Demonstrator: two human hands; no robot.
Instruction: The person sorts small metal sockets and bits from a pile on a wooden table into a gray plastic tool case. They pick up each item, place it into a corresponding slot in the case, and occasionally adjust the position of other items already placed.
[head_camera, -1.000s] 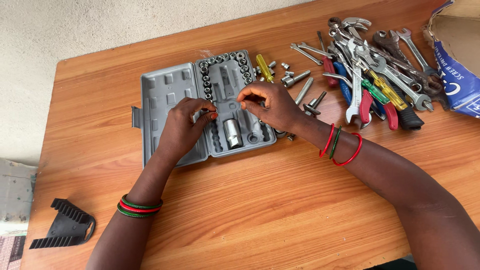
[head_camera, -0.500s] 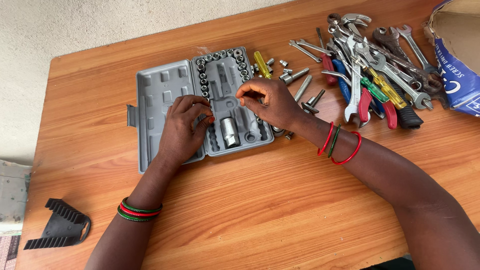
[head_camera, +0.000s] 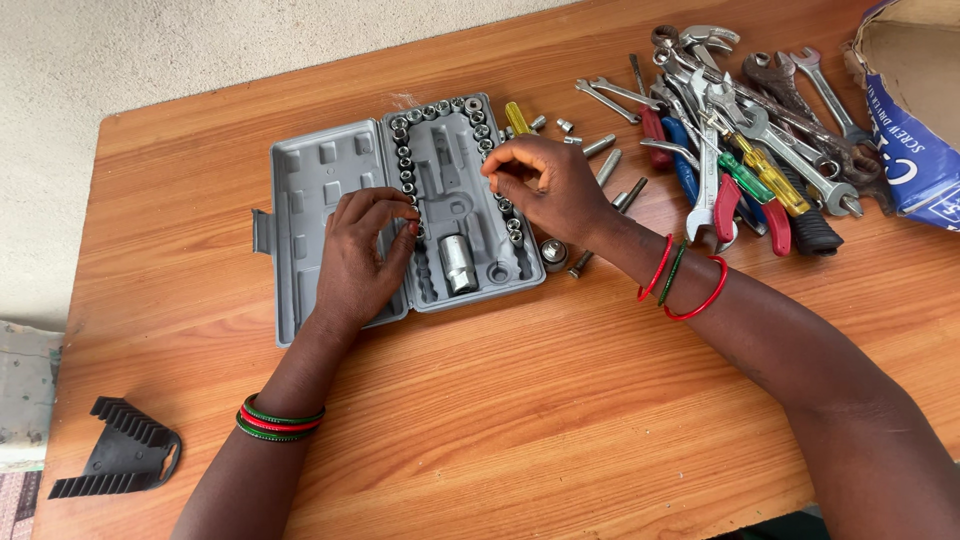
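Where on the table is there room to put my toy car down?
The widest bare wood lies along the near edge of the table, between the two arms. There is also room left of the grey case, above the black holder. The far right is crowded with a tool pile, loose bits and a box.
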